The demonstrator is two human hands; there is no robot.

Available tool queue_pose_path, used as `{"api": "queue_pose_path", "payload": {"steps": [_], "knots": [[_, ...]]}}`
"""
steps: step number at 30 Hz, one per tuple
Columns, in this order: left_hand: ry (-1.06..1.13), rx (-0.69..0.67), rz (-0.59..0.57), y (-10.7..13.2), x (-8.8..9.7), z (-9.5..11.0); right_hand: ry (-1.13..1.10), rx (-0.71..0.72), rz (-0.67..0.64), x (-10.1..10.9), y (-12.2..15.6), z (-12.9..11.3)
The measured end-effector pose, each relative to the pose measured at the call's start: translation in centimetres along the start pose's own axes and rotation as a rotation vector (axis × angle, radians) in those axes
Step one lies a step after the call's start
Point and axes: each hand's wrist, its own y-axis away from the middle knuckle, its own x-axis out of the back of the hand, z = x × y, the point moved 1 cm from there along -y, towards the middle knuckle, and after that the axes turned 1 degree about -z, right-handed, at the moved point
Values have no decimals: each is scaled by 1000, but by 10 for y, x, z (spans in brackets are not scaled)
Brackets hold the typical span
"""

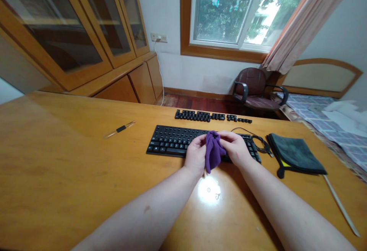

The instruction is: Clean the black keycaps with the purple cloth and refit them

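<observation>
A small purple cloth (pixel 213 152) is bunched between both my hands, just above the front edge of a black keyboard (pixel 172 140). My left hand (pixel 195 154) grips the cloth's left side with curled fingers. My right hand (pixel 236 146) pinches its right side. Both hands hover over the keyboard's middle, which they partly hide. A row of loose black keycaps (pixel 210 116) lies behind the keyboard on the wooden table (pixel 71 159).
A folded dark grey cloth (pixel 295 154) lies to the right of the keyboard, beside its coiled cable (pixel 259 140). A thin clear tool (pixel 119 129) lies to the left. A pale stick (pixel 341 206) rests near the right edge. Beyond the table stand a brown chair (pixel 255 88), cabinets and a bed.
</observation>
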Motion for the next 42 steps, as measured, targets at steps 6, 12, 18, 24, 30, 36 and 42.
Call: {"api": "queue_pose_path", "payload": {"steps": [6,12,18,24,30,36,42], "knots": [[-96,-67,-53,0,-1,2,32,-27,32,-1,0,0],[-260,-138,-5,1,6,2,63,46,-64,-1,0,-5],[-392,-134,98,2,9,5,127,105,-5,-3,0,-4],[-423,-161,128,2,7,7,91,56,67,-7,2,1],[-495,-230,46,2,10,7,75,103,-62,-9,2,-5],[-473,-173,82,2,10,6,83,63,28,-3,-1,6],[-424,-178,46,1,10,5,52,55,-15,-4,0,4]]}}
